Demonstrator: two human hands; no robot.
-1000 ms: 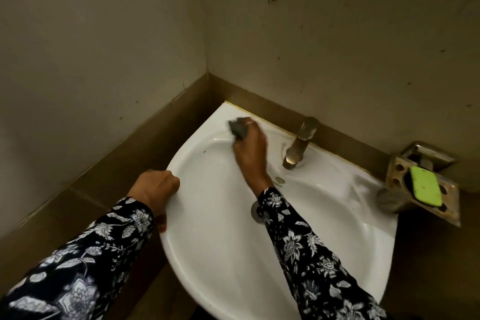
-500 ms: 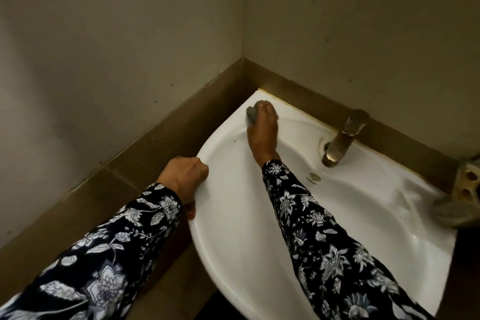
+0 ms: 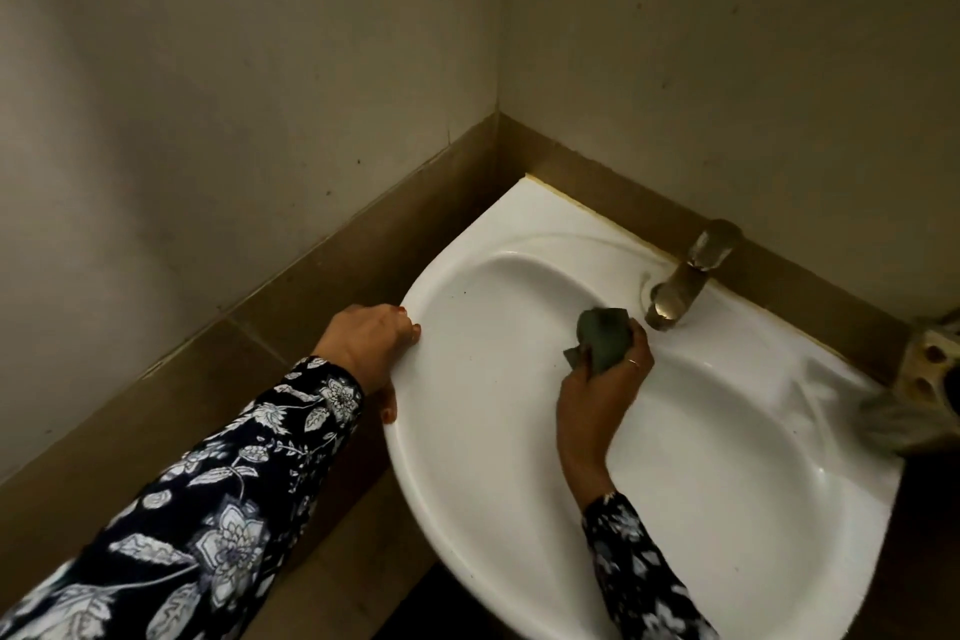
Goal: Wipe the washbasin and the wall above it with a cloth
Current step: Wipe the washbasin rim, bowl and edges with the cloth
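Beneath stained corner walls (image 3: 260,94), right hand (image 3: 602,390) grips cloth (image 3: 602,335) inside white washbasin (image 3: 727,457); left hand (image 3: 363,343) clasps its rim.

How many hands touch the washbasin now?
1: the left hand grips the washbasin rim at its left edge. The right hand holds the cloth over the bowl; contact unclear.

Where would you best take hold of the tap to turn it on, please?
Grip the flat lever on top of the tap, probably coming from above and in front: it rises towards the wall, with its front side clear, while the right hand holds the cloth below the spout.
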